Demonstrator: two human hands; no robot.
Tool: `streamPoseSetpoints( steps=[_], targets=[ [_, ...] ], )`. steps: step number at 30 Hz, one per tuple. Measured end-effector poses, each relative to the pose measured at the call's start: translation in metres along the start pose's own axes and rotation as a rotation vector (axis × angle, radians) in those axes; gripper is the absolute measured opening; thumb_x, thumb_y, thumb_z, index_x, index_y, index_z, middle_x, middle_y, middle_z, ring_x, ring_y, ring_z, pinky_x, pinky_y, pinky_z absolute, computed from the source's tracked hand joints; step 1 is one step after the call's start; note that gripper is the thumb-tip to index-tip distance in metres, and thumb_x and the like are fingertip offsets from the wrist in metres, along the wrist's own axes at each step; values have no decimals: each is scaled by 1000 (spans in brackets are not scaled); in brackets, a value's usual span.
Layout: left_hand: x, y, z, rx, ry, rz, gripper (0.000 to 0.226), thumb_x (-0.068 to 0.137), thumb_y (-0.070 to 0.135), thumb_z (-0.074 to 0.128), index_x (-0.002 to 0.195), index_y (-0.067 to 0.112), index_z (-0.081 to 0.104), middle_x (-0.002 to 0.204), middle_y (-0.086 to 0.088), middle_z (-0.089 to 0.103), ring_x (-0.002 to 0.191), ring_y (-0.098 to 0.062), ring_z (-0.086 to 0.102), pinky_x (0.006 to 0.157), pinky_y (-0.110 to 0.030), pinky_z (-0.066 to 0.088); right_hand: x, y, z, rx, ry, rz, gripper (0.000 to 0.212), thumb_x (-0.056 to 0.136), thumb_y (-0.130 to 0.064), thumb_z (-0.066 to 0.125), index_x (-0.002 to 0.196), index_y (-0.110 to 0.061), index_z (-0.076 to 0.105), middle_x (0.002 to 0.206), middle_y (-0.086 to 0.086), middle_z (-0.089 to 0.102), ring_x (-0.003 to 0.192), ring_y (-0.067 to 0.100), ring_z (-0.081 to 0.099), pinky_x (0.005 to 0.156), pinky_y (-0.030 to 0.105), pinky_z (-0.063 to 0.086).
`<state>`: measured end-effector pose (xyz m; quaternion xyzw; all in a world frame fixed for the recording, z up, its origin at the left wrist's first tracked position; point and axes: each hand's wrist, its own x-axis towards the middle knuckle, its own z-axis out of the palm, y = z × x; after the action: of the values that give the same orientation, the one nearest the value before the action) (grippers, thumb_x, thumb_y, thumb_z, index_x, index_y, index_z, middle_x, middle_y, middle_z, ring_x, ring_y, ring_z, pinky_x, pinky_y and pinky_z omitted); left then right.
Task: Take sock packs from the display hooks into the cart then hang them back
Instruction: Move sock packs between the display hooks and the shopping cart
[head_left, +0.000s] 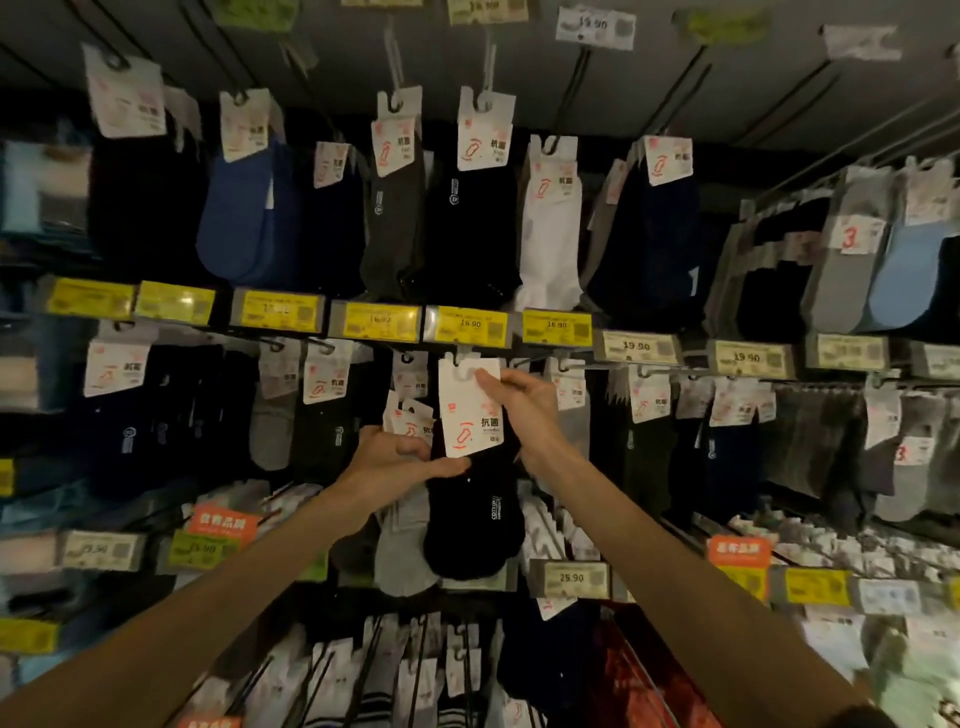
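Both hands are on the black sock pack with a white cardboard header (470, 410), dead centre of the wall. The right hand (524, 410) pinches the card's top edge at about 1 o'clock, right beside the hanging slot. The left hand (389, 457) grips the bottom corner at 7 o'clock, fingers laid across the sock under the card. The slot sits right at the thin metal display hook (459, 358) at 12 o'clock, under the yellow price label (467, 325). Can't tell if it's threaded on or just off the tip. No cart in view.

My take: keep the card square to the hook, let the right hand steer the slot along the wire, and use the left only to stop the sock swinging. Tugging sideways would likely tear the slot.
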<state>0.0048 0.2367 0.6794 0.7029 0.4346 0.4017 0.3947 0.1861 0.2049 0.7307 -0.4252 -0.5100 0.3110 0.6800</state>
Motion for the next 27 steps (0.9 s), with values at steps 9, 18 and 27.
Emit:
streamPoseSetpoints(
  steps=[9, 18, 27],
  targets=[
    [15, 30, 1, -35, 18, 18, 49, 72, 29, 86, 87, -14, 67, 93, 7, 63, 88, -1, 63, 67, -4, 43, 33, -3, 2, 100, 1, -65, 15, 87, -13, 71, 98, -3, 70, 96, 16, 73, 85, 26, 71, 72, 36, 56],
    [22, 38, 3, -126, -14, -14, 47, 66, 33, 88, 97, 0, 75, 99, 1, 76, 100, -9, 68, 84, -21, 53, 41, -17, 8, 61, 26, -63, 10, 83, -6, 73, 86, -14, 68, 78, 0, 72, 66, 10, 69, 54, 25, 54],
    [26, 33, -5, -142, -45, 6, 47, 67, 31, 89, 96, -3, 74, 101, 1, 76, 103, -10, 67, 84, -21, 52, 37, -22, 19, 34, 44, -76, 19, 80, -7, 76, 97, -10, 70, 73, -6, 70, 55, -1, 66, 46, 16, 49]
  ],
)
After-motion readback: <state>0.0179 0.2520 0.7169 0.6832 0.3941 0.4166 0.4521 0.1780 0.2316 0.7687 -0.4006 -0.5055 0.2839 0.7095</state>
